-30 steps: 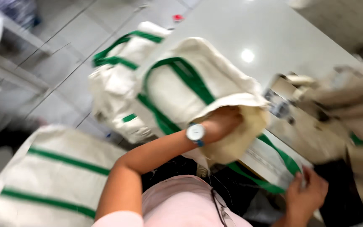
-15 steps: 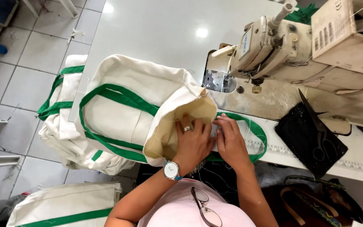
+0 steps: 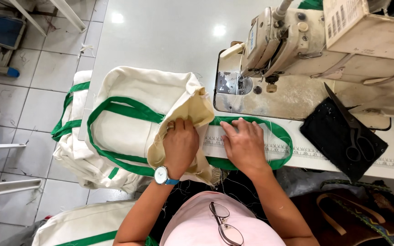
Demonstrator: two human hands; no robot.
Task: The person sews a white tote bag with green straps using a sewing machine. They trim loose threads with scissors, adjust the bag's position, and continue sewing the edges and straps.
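Observation:
A cream canvas bag (image 3: 142, 98) with green webbing straps (image 3: 124, 109) lies on the white sewing table (image 3: 160, 41). My left hand (image 3: 180, 145), with a ring and a wristwatch, presses down on the folded cream edge of the bag. My right hand (image 3: 244, 145) lies flat, fingers spread, on the green strap loop (image 3: 282, 136) in front of the sewing machine. The beige sewing machine (image 3: 292, 50) stands just beyond my hands, its needle plate (image 3: 228, 84) near the bag's corner.
A black cloth with scissors (image 3: 359, 141) lies right of my hands. More cream and green bags hang off the table's left side (image 3: 69, 136) and lie on the tiled floor (image 3: 83, 223). A cardboard box (image 3: 370, 27) rests on the machine. A dark bag (image 3: 365, 209) is at lower right.
My view has swung from the floor pile to the machine. Both hands have brought the bag's folded edge and strap onto the table in front of the machine and now lie flat.

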